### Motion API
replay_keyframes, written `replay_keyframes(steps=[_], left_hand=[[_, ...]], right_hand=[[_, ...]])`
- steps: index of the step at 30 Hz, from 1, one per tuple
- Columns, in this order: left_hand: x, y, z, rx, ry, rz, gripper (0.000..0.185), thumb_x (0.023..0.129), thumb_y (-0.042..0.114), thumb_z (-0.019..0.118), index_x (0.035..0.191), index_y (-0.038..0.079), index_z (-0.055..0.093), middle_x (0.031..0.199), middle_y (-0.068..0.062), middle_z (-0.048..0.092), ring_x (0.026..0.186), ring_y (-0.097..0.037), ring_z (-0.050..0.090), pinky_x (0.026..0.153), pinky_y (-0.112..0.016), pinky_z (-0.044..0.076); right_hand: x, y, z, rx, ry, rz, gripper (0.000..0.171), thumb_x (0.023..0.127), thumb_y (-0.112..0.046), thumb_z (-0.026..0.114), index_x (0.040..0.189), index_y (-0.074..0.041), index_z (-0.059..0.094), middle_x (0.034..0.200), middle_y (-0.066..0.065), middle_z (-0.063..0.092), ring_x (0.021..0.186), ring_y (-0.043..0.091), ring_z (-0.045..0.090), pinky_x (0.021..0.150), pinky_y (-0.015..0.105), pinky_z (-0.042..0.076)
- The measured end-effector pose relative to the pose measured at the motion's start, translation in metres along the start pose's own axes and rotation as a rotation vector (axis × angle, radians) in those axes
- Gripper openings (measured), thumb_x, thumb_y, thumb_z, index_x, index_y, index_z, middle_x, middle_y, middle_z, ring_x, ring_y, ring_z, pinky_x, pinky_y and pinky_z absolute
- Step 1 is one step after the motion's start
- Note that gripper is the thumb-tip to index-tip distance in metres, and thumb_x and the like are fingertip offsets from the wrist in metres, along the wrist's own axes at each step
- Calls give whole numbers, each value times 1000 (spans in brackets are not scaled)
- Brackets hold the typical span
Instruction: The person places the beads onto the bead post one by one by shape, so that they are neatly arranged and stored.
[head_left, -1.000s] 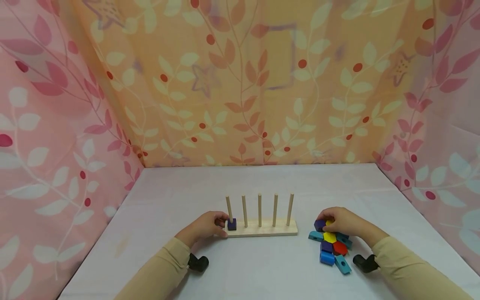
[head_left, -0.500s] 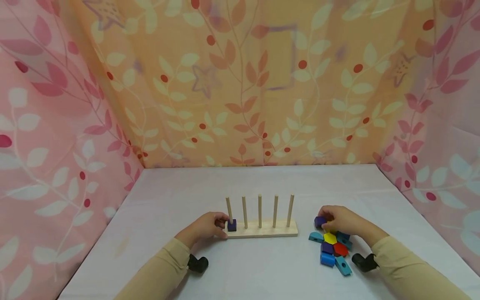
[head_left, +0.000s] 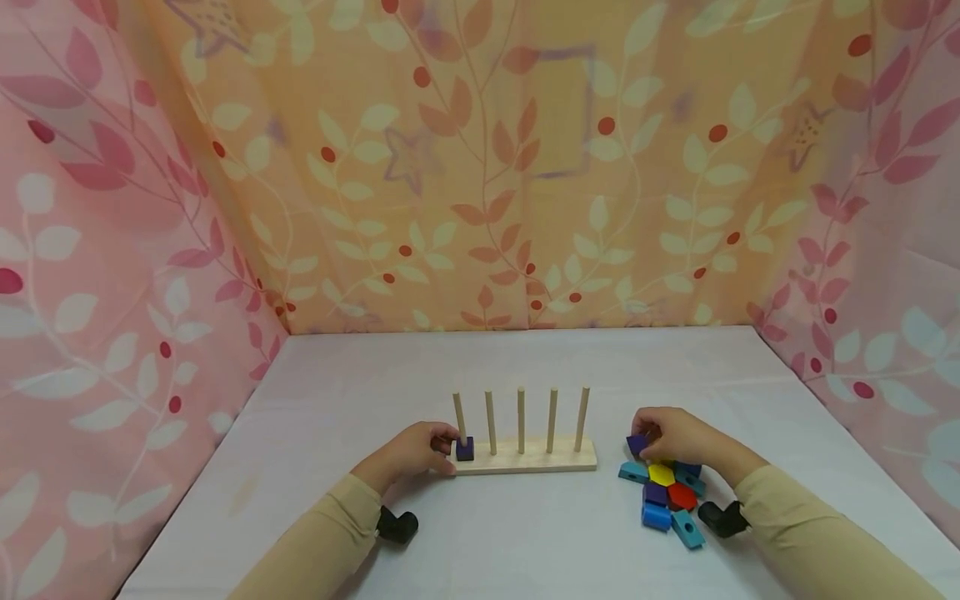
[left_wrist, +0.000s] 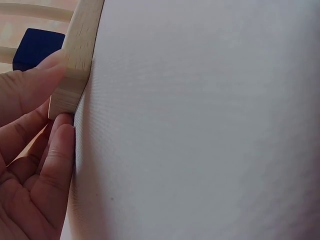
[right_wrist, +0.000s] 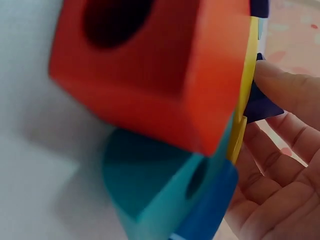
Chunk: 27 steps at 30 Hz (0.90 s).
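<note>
A wooden peg board (head_left: 525, 457) with several upright pegs stands mid-table. A dark blue block (head_left: 465, 450) sits at the foot of its leftmost peg. My left hand (head_left: 432, 450) grips the board's left end; in the left wrist view the thumb and fingers (left_wrist: 55, 150) clamp the base (left_wrist: 80, 55) beside the blue block (left_wrist: 37, 47). My right hand (head_left: 651, 433) pinches a purple block (head_left: 637, 444) at the far end of a pile of coloured blocks (head_left: 662, 474). In the right wrist view my fingers (right_wrist: 285, 95) touch the purple block (right_wrist: 260, 105) behind a red block (right_wrist: 150, 75).
The pile holds a yellow hexagon, a red block (head_left: 681, 497), a second purple block, blue (head_left: 655, 517) and teal (head_left: 687, 529) blocks. The white table (head_left: 525, 367) is walled by leaf-patterned fabric on three sides.
My right hand has drawn the purple block slightly up and away from the yellow piece. The left hand and the peg board have not moved.
</note>
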<state>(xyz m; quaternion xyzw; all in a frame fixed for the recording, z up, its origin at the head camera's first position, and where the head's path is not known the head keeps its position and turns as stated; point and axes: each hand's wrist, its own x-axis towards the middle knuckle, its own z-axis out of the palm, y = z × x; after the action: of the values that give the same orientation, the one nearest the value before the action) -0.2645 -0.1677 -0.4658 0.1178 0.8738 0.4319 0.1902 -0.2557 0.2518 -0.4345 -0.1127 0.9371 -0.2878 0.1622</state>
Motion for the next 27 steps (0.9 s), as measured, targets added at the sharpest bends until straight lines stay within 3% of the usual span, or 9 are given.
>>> replay_keyframes(steps=[9, 19, 27], left_hand=[[-1, 0, 2, 8, 16, -17, 47, 65, 7, 81, 107, 11, 61, 88, -2, 57, 84, -17, 51, 72, -29, 43], [-4, 4, 2, 4, 16, -15, 46, 65, 7, 80, 107, 11, 61, 89, -2, 57, 84, -17, 50, 71, -29, 43], [-4, 6, 2, 6, 17, -14, 47, 66, 6, 80, 109, 10, 61, 90, -2, 57, 86, -17, 50, 70, -28, 44]], right_hand=[[-3, 2, -2, 17, -6, -17, 21, 78, -18, 71, 92, -12, 57, 86, 2, 58, 74, 17, 52, 68, 32, 50], [-2, 2, -2, -6, -3, -8, 21, 77, -8, 70, 94, -13, 59, 91, 0, 59, 82, 17, 52, 79, 37, 49], [-2, 1, -3, -22, -27, 14, 23, 76, -8, 71, 98, -12, 63, 92, 2, 60, 80, 18, 52, 76, 38, 50]])
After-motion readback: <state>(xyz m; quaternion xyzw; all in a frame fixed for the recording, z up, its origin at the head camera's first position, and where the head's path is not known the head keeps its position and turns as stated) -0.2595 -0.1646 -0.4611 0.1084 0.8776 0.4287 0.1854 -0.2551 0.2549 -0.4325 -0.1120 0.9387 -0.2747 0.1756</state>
